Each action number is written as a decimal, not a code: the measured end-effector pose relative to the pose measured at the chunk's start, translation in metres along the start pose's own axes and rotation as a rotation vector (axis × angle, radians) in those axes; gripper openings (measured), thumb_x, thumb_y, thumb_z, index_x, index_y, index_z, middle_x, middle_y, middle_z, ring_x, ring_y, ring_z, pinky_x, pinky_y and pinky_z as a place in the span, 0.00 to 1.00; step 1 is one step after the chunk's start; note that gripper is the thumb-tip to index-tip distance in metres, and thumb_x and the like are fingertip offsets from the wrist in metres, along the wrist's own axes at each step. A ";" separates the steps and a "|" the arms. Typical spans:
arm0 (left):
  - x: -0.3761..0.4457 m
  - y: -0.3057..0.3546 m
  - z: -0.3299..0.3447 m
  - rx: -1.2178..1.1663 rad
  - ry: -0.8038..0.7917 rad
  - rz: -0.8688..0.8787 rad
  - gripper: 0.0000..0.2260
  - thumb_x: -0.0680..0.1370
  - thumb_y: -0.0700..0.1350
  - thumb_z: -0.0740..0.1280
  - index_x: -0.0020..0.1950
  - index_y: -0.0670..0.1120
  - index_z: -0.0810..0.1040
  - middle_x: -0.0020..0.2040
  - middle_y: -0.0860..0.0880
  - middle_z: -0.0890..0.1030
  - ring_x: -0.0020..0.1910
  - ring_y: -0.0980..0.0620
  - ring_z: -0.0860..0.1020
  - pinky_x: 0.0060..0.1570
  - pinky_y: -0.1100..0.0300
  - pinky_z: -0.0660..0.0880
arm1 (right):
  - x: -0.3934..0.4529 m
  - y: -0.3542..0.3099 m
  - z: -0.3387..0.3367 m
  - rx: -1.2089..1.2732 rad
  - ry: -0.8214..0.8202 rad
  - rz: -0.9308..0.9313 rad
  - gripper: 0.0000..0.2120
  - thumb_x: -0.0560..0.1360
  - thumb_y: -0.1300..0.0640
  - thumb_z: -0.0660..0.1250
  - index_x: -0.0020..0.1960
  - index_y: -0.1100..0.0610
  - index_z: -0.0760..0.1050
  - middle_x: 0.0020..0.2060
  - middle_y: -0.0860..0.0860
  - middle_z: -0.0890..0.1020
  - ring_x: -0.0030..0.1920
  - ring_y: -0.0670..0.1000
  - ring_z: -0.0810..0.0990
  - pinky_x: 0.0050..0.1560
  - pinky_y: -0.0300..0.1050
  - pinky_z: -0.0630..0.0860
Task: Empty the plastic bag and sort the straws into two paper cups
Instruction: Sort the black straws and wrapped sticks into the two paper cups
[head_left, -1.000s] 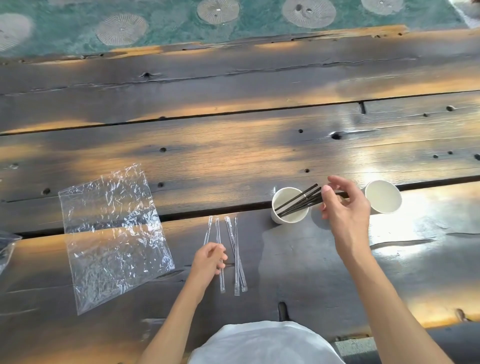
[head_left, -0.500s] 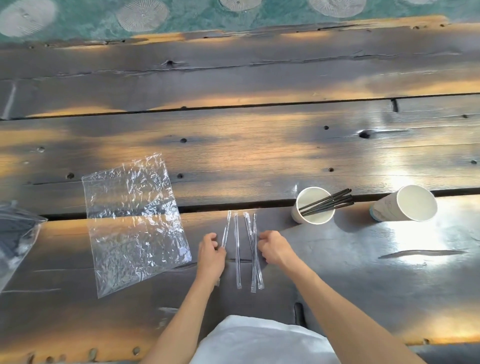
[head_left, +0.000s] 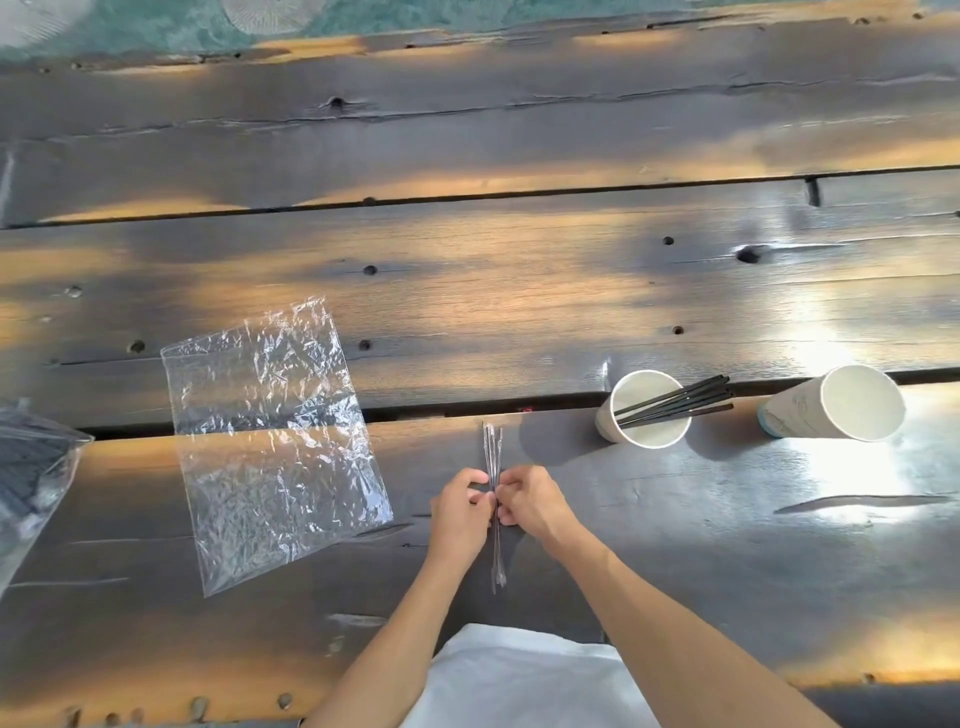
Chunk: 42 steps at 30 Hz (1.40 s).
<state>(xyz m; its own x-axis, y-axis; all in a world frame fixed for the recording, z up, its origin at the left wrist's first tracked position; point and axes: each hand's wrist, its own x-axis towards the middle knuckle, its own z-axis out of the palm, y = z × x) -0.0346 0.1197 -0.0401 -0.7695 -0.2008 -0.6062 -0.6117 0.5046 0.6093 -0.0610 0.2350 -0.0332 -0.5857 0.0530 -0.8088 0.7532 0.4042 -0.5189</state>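
Several clear-wrapped straws (head_left: 493, 447) lie bunched in one tight bundle on the dark wooden table, pointing away from me. My left hand (head_left: 462, 506) and my right hand (head_left: 527, 499) pinch this bundle from either side at its middle. A white paper cup (head_left: 647, 410) to the right holds several black straws (head_left: 680, 397) leaning out to the right. Farther right stands a second white paper cup (head_left: 836, 405) with nothing visible inside. The flat, crinkled clear plastic bag (head_left: 270, 441) lies empty to the left.
Another plastic bag with dark contents (head_left: 31, 467) shows at the left edge. A dark gap (head_left: 415, 413) between planks runs across the table just beyond the straws. My white garment (head_left: 519, 680) fills the bottom centre. A teal patterned floor (head_left: 156, 26) lies past the table's far edge.
My right hand left the black straws in the cup and came down to the clear straws. Both hands pushed the spread straws together into one bundle.
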 end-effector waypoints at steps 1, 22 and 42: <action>0.000 0.000 0.000 -0.005 -0.013 0.001 0.09 0.79 0.38 0.67 0.55 0.50 0.79 0.45 0.50 0.84 0.45 0.52 0.82 0.47 0.55 0.81 | -0.001 0.000 -0.001 0.007 -0.004 -0.002 0.10 0.79 0.64 0.63 0.58 0.62 0.78 0.41 0.58 0.82 0.35 0.52 0.80 0.46 0.47 0.83; -0.029 0.016 0.035 -0.190 0.174 -0.169 0.12 0.78 0.34 0.63 0.48 0.44 0.86 0.45 0.43 0.85 0.43 0.47 0.77 0.42 0.58 0.73 | -0.014 0.022 -0.003 -0.222 0.061 -0.148 0.09 0.76 0.64 0.60 0.41 0.60 0.78 0.36 0.55 0.78 0.33 0.56 0.75 0.32 0.38 0.69; -0.099 0.024 0.119 -0.462 -0.138 -0.109 0.12 0.80 0.44 0.67 0.43 0.38 0.84 0.34 0.47 0.81 0.34 0.52 0.72 0.36 0.60 0.69 | -0.047 0.103 -0.122 0.363 -0.175 -0.129 0.09 0.79 0.66 0.67 0.39 0.62 0.74 0.28 0.55 0.77 0.27 0.48 0.75 0.30 0.39 0.73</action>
<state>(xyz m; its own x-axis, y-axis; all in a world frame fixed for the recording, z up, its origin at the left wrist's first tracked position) 0.0489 0.2519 -0.0265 -0.6844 -0.1032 -0.7218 -0.7285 0.0560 0.6828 0.0074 0.3860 -0.0148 -0.6460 -0.1452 -0.7494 0.7520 0.0481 -0.6574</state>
